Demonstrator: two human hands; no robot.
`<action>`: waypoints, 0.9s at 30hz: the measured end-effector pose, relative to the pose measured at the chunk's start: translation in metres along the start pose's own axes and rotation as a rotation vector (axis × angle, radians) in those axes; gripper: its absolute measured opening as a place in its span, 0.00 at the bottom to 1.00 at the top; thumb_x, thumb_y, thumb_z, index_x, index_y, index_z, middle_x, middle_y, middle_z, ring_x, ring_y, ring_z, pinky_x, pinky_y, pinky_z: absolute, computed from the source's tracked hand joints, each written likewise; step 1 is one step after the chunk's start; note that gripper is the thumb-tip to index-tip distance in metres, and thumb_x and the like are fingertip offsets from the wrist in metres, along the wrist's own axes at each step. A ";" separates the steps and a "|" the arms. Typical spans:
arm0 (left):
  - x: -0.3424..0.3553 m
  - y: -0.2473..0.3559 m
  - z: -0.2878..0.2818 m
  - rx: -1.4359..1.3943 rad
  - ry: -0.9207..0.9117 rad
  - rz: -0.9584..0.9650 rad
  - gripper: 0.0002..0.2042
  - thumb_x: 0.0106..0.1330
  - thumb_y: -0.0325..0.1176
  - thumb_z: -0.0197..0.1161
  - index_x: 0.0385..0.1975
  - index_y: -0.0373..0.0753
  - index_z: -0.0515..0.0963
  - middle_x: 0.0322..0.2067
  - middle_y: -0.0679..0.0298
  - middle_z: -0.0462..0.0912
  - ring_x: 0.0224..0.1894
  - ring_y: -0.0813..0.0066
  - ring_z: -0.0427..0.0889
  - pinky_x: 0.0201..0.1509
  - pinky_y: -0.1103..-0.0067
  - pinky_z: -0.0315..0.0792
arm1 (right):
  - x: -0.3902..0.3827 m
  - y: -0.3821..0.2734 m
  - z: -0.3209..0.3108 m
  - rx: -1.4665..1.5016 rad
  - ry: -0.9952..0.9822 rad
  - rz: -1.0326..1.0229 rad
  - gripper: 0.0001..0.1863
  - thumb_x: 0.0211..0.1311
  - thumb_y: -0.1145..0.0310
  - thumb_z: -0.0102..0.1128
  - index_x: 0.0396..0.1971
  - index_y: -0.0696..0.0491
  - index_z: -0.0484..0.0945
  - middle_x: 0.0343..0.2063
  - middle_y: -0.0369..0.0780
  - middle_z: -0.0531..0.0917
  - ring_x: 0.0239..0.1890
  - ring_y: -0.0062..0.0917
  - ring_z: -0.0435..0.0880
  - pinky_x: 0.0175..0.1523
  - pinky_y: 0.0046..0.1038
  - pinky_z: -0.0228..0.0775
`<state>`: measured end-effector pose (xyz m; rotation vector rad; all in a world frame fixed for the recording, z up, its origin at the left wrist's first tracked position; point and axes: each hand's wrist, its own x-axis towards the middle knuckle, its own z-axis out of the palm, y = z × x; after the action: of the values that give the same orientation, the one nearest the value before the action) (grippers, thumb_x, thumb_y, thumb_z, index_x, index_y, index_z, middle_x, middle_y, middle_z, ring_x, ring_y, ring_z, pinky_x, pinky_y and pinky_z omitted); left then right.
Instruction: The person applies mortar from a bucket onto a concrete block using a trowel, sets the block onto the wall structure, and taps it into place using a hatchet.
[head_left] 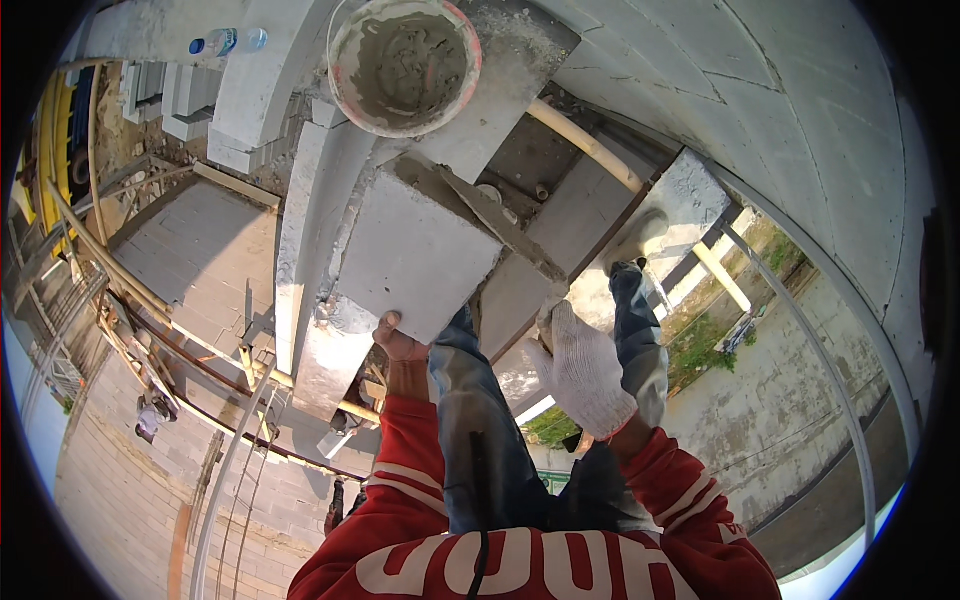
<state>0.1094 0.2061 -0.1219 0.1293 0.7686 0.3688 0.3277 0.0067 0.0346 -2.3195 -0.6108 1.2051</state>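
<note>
A pale grey building block (420, 255) lies before me on a wall top, with wet mortar (425, 180) along its far edge. At the block's near edge is my bare left hand (400, 342), its thumb on the top face and its other fingers mostly hidden. My right hand (585, 370), in a white knitted glove, is closed around the handle end of a trowel (505, 225). Grey mortar coats the trowel's long blade, which points away to the left across the block's right side. Beyond the block stands a round bucket (343, 100) holding grey mortar.
A plastic bottle (228, 42) lies on a ledge at the far left. Bamboo poles (590, 145) cross the opening right of the block. Metal rails (815, 340) run along the right. A lower level with a person (152, 418) drops away at left. A curved grey wall (800, 110) rises at far right.
</note>
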 end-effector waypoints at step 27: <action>-0.018 0.012 -0.034 0.024 -0.023 -0.024 0.38 0.48 0.31 0.69 0.65 0.28 0.69 0.58 0.48 0.80 0.58 0.48 0.81 0.61 0.55 0.79 | 0.030 -0.001 -0.022 -0.079 0.064 -0.215 0.12 0.68 0.62 0.63 0.36 0.56 0.76 0.25 0.46 0.81 0.26 0.45 0.83 0.32 0.39 0.76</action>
<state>0.0701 0.2099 -0.1314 0.1463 0.7509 0.3347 0.3613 0.0209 0.0271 -2.2774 -0.8738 1.0216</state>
